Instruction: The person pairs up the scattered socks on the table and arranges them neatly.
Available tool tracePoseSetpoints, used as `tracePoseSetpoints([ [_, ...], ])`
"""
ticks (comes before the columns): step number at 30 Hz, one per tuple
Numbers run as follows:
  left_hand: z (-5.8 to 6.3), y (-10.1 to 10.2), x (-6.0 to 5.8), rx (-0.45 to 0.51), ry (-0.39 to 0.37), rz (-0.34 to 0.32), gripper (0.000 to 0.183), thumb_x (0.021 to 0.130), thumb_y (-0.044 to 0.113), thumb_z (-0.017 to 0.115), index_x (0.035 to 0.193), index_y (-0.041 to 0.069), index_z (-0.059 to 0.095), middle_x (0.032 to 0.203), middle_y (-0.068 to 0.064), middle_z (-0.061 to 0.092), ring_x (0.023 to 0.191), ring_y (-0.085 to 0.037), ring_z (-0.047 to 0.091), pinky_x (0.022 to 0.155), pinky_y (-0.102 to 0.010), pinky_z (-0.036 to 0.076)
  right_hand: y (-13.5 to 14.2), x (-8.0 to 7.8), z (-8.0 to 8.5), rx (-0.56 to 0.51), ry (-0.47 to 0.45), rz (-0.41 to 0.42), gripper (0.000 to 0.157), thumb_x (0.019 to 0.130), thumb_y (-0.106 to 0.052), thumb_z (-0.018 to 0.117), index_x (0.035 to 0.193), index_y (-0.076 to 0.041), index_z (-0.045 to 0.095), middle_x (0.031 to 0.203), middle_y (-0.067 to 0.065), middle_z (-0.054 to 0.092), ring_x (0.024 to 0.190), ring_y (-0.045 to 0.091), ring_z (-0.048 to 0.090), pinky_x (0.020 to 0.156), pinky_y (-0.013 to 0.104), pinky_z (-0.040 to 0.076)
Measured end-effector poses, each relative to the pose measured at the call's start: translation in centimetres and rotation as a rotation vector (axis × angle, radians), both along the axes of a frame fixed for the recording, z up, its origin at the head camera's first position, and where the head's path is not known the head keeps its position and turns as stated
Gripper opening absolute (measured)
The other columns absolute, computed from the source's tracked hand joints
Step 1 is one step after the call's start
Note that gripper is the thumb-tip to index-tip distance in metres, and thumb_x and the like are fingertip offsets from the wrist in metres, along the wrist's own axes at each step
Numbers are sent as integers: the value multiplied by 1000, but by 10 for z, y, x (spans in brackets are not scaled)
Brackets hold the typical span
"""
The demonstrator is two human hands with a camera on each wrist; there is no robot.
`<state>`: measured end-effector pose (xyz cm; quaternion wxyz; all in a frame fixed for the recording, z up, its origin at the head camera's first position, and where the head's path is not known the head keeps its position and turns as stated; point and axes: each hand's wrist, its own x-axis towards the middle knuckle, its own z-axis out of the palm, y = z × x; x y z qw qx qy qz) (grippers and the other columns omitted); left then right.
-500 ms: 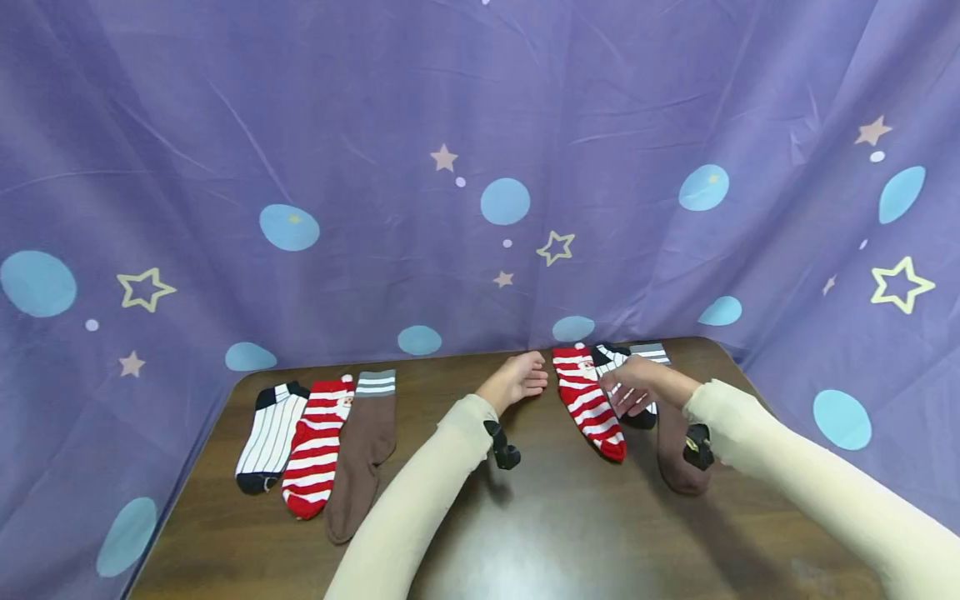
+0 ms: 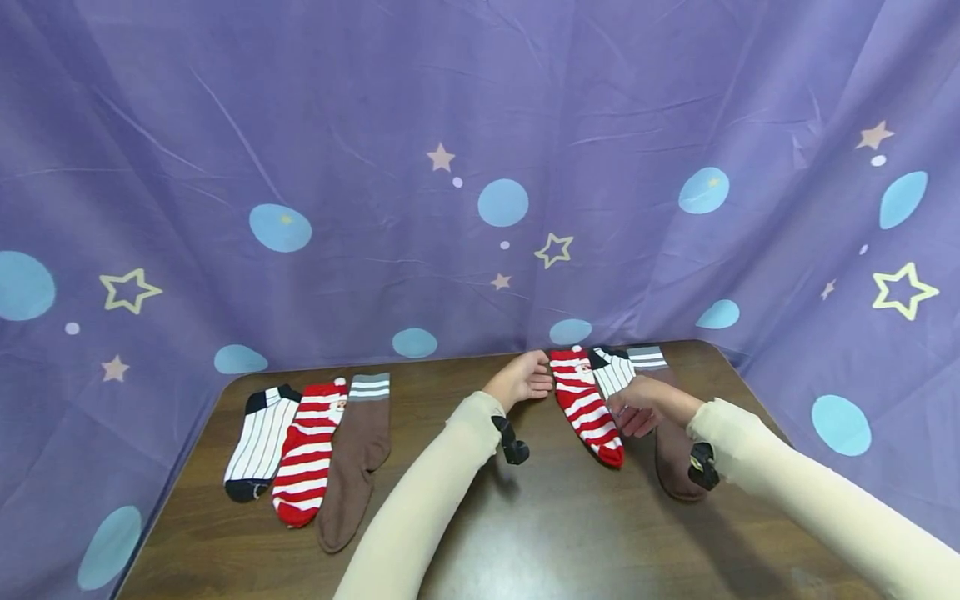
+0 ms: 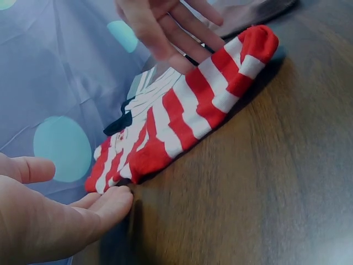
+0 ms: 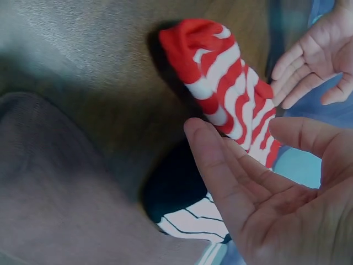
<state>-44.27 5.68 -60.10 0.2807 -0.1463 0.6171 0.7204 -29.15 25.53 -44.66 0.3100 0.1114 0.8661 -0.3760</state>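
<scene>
On the table's right side lies a red-and-white striped sock (image 2: 583,404) with a Santa face near its cuff. My left hand (image 2: 521,379) is at its left edge near the cuff; the left wrist view shows the fingertips (image 3: 117,201) close by it, fingers loosely extended. My right hand (image 2: 643,407) hovers at its other side with extended fingers (image 4: 207,146), partly covering a white sock with dark stripes (image 2: 613,375). Beyond that is a brown sock (image 2: 675,462) with a grey cuff, partly hidden by the right hand and forearm. Neither hand grips anything.
At the table's left lie another white striped sock (image 2: 262,437), a red-and-white striped sock (image 2: 303,458) and a brown sock (image 2: 356,467), side by side. A purple curtain (image 2: 337,167) hangs right behind the brown wooden table (image 2: 555,525).
My right hand has moved a little toward me, uncovering more of the white striped sock's upper part. My left hand has come slightly nearer to the red-and-white sock. The head view has shifted slightly.
</scene>
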Motion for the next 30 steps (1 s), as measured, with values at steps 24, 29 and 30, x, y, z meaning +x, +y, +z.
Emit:
tracePoseSetpoints([
  [24, -44, 8, -34, -16, -85, -63, 52, 86, 31, 60, 124, -5, 59, 115, -20, 70, 105, -36, 67, 97, -53, 53, -7, 8, -25, -55, 116, -113, 5, 84, 0, 73, 85, 2, 69, 66, 3, 69, 56, 13, 64, 55, 29, 59],
  [29, -2, 7, -1, -36, -64, -40, 54, 90, 29, 54, 131, -7, 54, 126, -23, 65, 118, -38, 62, 106, -52, 49, -3, 6, -26, -171, 113, -106, 5, 87, -4, 65, 90, 1, 67, 66, -3, 64, 60, 11, 63, 58, 27, 58],
  [30, -2, 7, -1, -30, -67, -40, 54, 90, 28, 54, 131, -7, 54, 127, -23, 64, 119, -39, 62, 107, -52, 48, -2, 6, -25, -197, 107, -108, 5, 88, -4, 64, 91, 0, 65, 66, -3, 63, 61, 10, 64, 59, 27, 59],
])
